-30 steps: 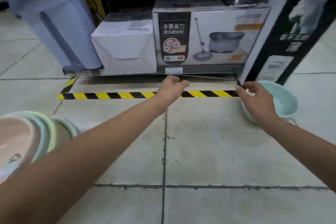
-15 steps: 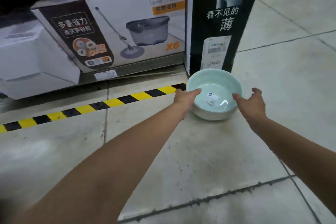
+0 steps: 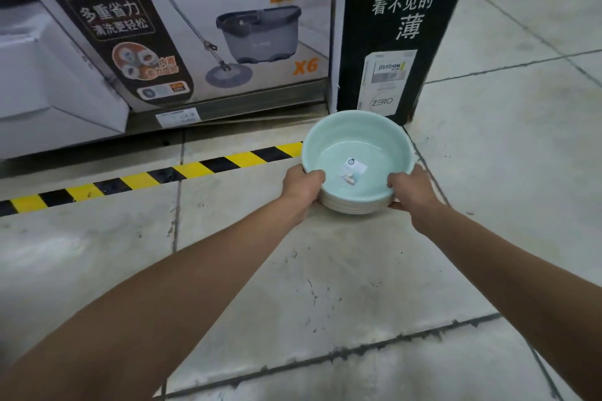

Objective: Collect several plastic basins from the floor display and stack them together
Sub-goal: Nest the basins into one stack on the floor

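Tiled floor (image 3: 342, 270) by boxed mops: both hands, left (image 3: 301, 187) and right (image 3: 411, 188), grip the nested green basins (image 3: 355, 153) at opposite rims. I'd lift level, keeping the nest together.

A nested stack of pale green plastic basins (image 3: 356, 146) sits on the tiled floor (image 3: 358, 270), a small label in the top one. The left hand (image 3: 301, 185) clasps the near-left rim, the right hand (image 3: 412, 189) the near-right rim, thumbs inside. Behind stand a mop-bucket box (image 3: 208, 26) and a tall black box (image 3: 394, 29), beside black-and-yellow hazard tape (image 3: 163, 172).
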Available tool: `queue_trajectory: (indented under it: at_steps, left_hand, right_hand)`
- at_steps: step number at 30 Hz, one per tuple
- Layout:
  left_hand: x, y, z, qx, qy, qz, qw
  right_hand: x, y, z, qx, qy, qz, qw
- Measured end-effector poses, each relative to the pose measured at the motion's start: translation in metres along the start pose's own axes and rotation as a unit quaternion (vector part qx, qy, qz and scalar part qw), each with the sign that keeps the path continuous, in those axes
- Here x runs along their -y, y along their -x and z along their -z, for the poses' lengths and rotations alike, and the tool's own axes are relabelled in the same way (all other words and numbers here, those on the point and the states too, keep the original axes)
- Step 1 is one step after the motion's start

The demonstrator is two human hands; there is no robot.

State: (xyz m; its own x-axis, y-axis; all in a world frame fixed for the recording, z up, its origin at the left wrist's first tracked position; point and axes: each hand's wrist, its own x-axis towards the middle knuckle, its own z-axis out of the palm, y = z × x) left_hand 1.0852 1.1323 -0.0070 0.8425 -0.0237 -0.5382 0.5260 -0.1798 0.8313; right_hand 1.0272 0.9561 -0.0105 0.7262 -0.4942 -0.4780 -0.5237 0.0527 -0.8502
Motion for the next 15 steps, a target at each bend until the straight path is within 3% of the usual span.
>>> queue_trajectory:
  at_steps: [7, 15]
  left_hand:
    - [-0.004, 0.038, 0.128, -0.053, 0.040, -0.025, 0.997]
    - [-0.012, 0.135, 0.353, -0.140, 0.018, -0.071, 0.988]
  right_hand:
    - [0.040, 0.071, -0.087, 0.092, 0.048, 0.073, 0.992]
    - [0.076, 0.206, -0.246, 0.222, 0.094, 0.143, 0.960]
